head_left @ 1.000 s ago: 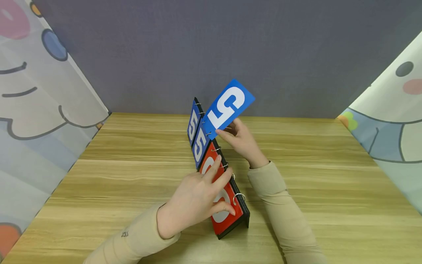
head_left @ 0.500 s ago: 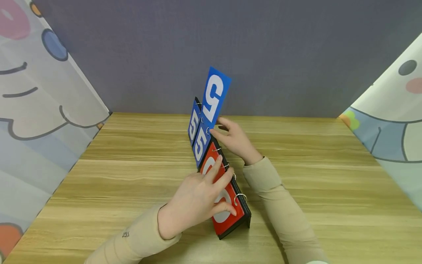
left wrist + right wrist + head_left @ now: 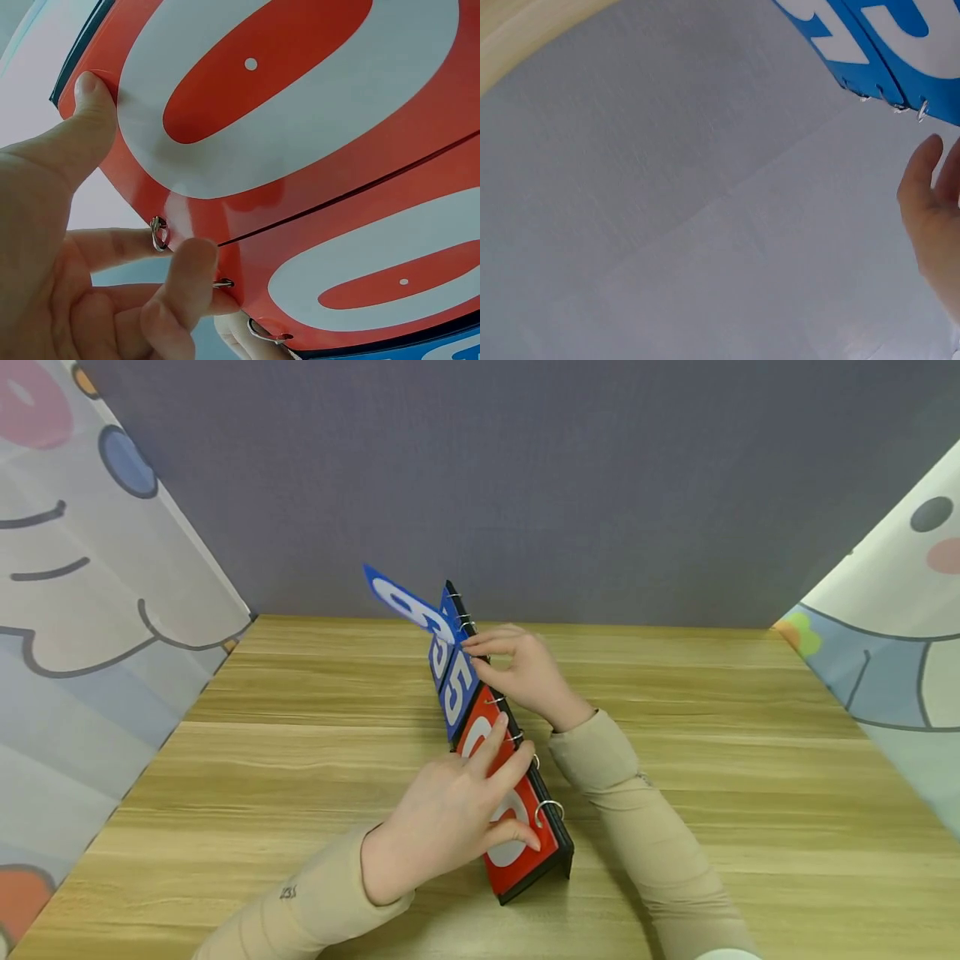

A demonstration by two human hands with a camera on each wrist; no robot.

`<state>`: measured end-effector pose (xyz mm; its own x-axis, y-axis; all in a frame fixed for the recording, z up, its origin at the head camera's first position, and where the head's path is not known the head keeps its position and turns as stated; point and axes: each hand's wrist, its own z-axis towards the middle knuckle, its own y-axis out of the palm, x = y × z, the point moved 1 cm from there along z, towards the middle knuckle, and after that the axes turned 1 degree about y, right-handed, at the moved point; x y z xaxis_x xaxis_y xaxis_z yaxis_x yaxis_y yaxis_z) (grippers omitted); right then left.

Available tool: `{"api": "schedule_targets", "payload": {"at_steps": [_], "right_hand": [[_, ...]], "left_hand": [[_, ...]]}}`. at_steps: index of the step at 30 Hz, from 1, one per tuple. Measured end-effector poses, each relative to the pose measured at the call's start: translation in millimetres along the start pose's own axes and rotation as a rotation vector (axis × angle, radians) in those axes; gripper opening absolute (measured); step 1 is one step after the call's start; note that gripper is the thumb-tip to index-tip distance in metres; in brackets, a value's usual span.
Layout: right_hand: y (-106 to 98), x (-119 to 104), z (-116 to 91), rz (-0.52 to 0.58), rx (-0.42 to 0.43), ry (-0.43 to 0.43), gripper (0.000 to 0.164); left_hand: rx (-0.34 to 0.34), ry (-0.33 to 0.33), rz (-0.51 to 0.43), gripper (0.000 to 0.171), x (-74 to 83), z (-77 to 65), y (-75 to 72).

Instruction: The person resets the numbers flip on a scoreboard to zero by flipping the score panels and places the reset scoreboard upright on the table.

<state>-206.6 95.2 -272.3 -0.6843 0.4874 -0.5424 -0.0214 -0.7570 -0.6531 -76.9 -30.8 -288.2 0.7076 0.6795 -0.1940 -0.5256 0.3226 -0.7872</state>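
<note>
Our left hand (image 3: 450, 806) grips the scoreboard (image 3: 538, 785), thumb on the front of a red card (image 3: 214, 101), fingers at its ringed top edge. The scoreboard stands between our two hands. Our right hand (image 3: 528, 672) is loose, thumb and forefinger parted, fingertips at the foot of a raised blue card (image 3: 410, 604) slanting leftward beyond them. Just below them, another blue card (image 3: 458, 688) shows a 5.
</note>
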Motion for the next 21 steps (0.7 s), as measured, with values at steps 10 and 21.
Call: {"api": "schedule_targets", "payload": {"at_steps": [10,21], "right_hand": [[-7.9,-2.7,5.0,-0.133,-0.124,-0.254,0.011],[-8.4,2.8,1.1,0.066,-0.284,-0.08,0.015]], "left_hand": [[0.007,0.006,0.001,0.079,-0.6,-0.2,-0.4],[-0.001,0.011,-0.021,0.079,-1.6,-0.4,-0.9]]}}
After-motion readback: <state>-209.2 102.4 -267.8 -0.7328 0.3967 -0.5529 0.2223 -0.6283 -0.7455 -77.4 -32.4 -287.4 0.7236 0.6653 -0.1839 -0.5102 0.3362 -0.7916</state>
